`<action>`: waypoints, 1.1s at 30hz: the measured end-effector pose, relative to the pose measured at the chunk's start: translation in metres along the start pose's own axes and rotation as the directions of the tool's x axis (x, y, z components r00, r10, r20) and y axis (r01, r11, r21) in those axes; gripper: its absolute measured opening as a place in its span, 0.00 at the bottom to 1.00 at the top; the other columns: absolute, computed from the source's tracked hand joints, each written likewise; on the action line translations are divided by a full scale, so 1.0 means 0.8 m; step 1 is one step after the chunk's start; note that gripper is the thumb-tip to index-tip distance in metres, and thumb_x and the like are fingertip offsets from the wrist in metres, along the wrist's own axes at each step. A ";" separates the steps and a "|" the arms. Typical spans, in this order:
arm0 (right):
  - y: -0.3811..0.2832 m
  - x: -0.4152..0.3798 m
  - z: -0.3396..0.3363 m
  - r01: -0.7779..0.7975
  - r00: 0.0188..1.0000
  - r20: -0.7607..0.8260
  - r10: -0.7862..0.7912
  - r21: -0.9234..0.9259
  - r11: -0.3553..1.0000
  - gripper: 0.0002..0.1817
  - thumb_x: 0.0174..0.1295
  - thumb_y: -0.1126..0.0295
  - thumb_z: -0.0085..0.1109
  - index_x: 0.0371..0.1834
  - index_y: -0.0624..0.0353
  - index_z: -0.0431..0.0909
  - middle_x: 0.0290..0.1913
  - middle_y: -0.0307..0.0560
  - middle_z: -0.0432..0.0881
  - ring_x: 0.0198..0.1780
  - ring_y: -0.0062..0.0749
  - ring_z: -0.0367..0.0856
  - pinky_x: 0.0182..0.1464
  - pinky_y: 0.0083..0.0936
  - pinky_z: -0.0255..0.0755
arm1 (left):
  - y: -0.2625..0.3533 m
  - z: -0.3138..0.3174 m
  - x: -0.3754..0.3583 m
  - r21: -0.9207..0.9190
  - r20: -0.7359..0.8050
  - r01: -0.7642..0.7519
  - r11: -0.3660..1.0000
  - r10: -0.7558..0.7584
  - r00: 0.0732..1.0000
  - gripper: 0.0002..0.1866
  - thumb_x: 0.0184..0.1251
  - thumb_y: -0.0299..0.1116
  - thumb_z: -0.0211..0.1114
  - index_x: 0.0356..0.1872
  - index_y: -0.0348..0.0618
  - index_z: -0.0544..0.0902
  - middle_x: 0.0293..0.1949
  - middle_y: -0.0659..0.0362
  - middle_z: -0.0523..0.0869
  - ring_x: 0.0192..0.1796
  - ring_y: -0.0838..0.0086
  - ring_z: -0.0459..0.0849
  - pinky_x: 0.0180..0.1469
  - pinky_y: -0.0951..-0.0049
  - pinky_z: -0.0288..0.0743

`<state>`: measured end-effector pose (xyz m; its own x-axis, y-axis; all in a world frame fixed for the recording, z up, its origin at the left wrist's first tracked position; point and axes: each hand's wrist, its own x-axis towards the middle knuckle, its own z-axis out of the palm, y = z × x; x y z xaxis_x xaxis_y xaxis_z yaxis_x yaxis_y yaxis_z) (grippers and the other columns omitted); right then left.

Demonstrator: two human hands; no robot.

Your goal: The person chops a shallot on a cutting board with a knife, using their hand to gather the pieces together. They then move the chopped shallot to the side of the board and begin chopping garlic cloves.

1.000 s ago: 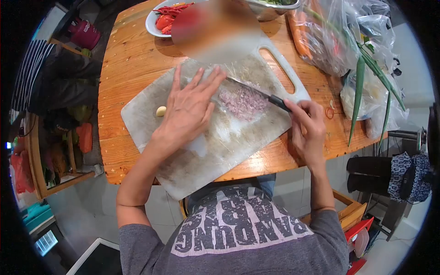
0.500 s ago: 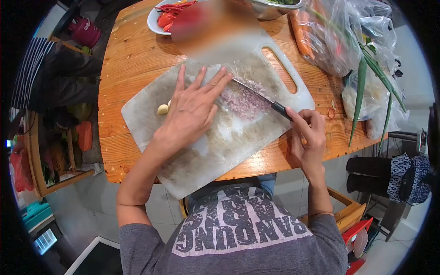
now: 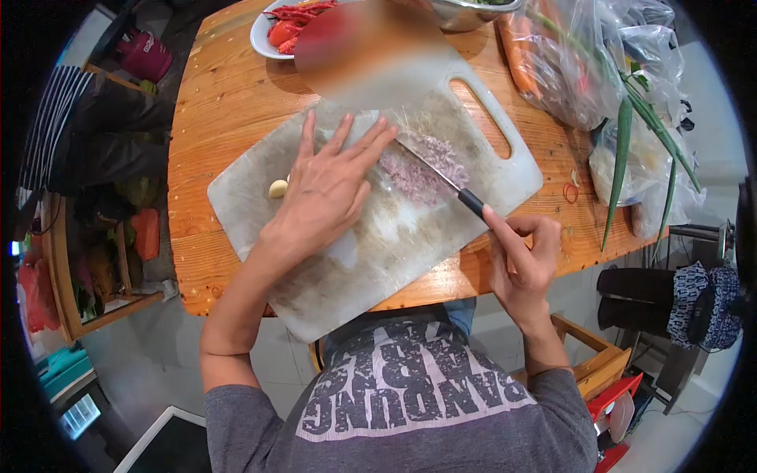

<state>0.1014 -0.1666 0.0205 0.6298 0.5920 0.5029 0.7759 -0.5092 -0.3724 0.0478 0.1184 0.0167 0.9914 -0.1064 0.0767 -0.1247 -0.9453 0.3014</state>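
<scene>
right hand (image 3: 524,256): fingers closed around knife (image 3: 441,175) handle, blade over minced shallot (image 3: 422,167). left hand (image 3: 331,185): fingers spread wide, flat on cutting board (image 3: 315,268), near garlic clove (image 3: 277,188).

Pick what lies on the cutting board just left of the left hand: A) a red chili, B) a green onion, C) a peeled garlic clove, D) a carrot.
C: a pale peeled garlic clove sits on the cutting board beside the flat left hand; the other vegetables lie off the board.

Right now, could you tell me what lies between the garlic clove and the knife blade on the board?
In the head view, the left hand lies flat between the garlic clove and knife.
</scene>
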 end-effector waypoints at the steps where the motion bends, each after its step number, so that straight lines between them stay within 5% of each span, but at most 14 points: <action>1: -0.003 0.000 0.001 0.015 1.000 0.003 -0.015 -0.002 1.000 0.29 0.51 0.86 0.68 0.59 0.55 0.87 0.34 0.44 0.75 0.36 0.37 0.71 0.41 0.32 0.65 | -0.002 0.000 -0.001 -0.012 0.005 -0.001 1.000 0.001 1.000 0.44 0.64 0.21 0.57 0.83 0.57 0.58 0.82 0.61 0.65 0.82 0.51 0.60 0.84 0.37 0.30; 13: 0.004 -0.008 0.000 -0.090 0.996 0.029 0.088 0.038 0.995 0.28 0.53 0.86 0.68 0.60 0.57 0.87 0.36 0.46 0.75 0.39 0.39 0.71 0.42 0.32 0.67 | -0.001 -0.003 0.000 0.020 0.043 0.001 1.000 -0.002 0.999 0.43 0.65 0.21 0.56 0.83 0.58 0.59 0.83 0.64 0.63 0.85 0.56 0.55 0.84 0.37 0.29; 33: 0.019 0.000 0.001 -0.036 0.998 -0.046 0.037 0.025 0.999 0.28 0.50 0.88 0.67 0.56 0.55 0.89 0.39 0.46 0.77 0.41 0.39 0.72 0.43 0.32 0.70 | 0.004 -0.004 0.009 0.109 0.021 -0.043 0.993 0.041 0.999 0.43 0.63 0.24 0.59 0.83 0.53 0.59 0.81 0.61 0.66 0.86 0.58 0.51 0.84 0.36 0.26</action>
<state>0.1134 -0.1736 0.0141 0.6555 0.5435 0.5243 0.7537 -0.5142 -0.4093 0.0543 0.1157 0.0210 0.9861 -0.1511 0.0688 -0.1618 -0.9678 0.1930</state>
